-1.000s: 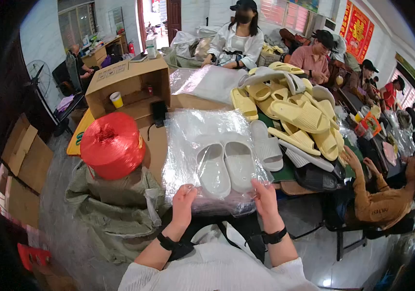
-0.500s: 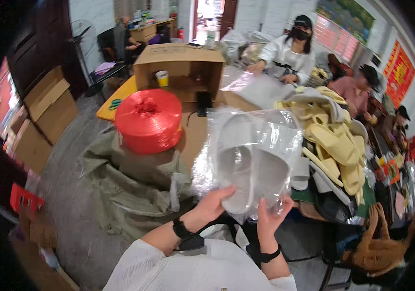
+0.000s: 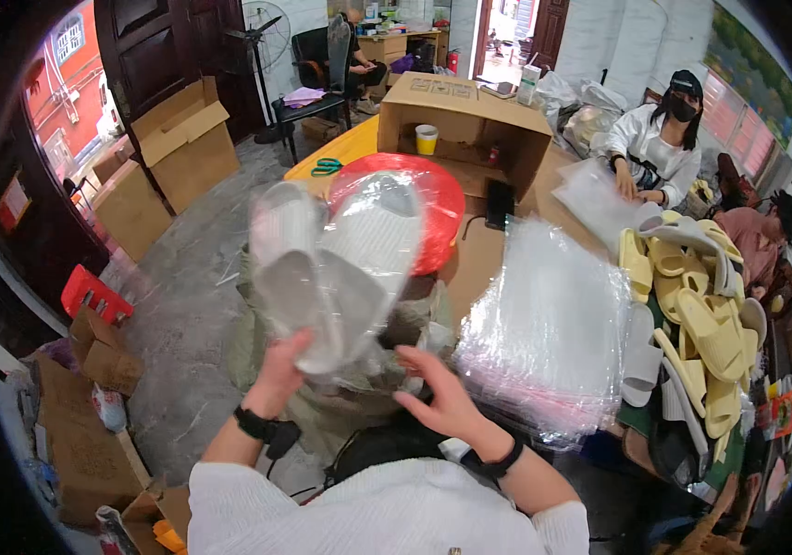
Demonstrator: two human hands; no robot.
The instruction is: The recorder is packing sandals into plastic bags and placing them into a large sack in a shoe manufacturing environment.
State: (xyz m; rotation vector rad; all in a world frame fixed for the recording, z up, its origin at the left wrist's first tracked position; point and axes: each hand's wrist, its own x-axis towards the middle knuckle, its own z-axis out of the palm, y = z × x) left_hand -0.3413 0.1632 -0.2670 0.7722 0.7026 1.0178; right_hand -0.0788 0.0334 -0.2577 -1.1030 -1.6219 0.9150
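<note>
My left hand (image 3: 280, 370) grips the lower edge of a clear plastic bag holding a pair of white slippers (image 3: 331, 273), lifted and swung out to my left over an olive sack (image 3: 257, 324). My right hand (image 3: 438, 393) hovers just right of the bag with fingers spread, holding nothing. A stack of clear plastic bags (image 3: 549, 324) lies on the table to the right of that hand. Behind the raised bag sits a red spool of twine (image 3: 438, 199).
A pile of yellow and white slippers (image 3: 701, 314) covers the table's right side. An open cardboard box (image 3: 465, 125) stands at the back. A masked person in white (image 3: 660, 148) handles bags across the table. Cardboard boxes (image 3: 174, 139) and a red crate (image 3: 91, 291) stand on the floor at left.
The bagged slippers went from lying flat on the bag stack to being lifted and carried left over the sack. My right hand has let go of the bag.
</note>
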